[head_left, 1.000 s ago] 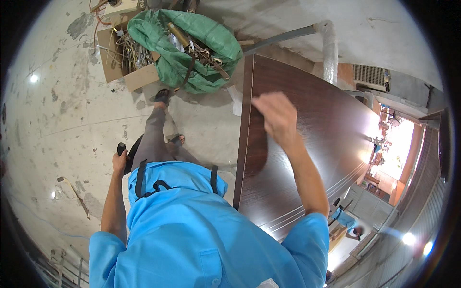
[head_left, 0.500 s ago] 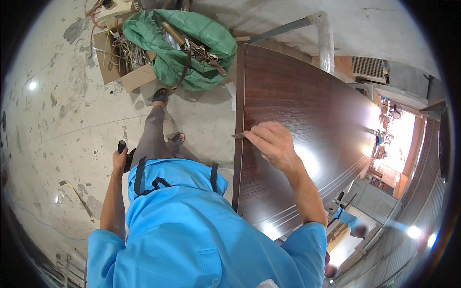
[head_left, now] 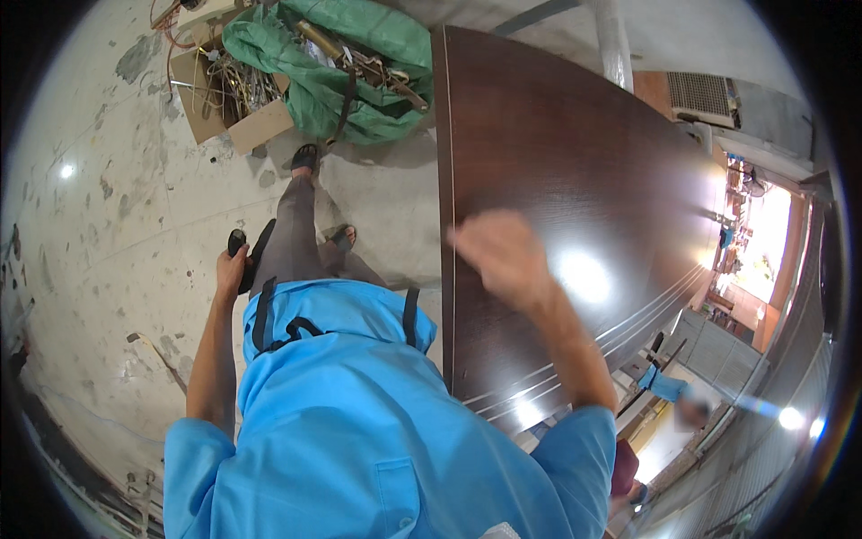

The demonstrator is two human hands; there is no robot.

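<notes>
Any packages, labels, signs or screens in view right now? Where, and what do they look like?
Cardboard box: floor, top left; open, brown, filled with tangled metal scrap.
Green sack: floor, right of the box, by the dark panel; crumpled, open, metal parts inside.
No labels, signs or screens visible.

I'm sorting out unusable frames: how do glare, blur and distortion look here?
Head view: the right hand is motion-blurred; lamp glare spots the dark brown panel; the bright opening at right is overexposed; fisheye bends the panel's edge; the left hand is sharp.
</notes>
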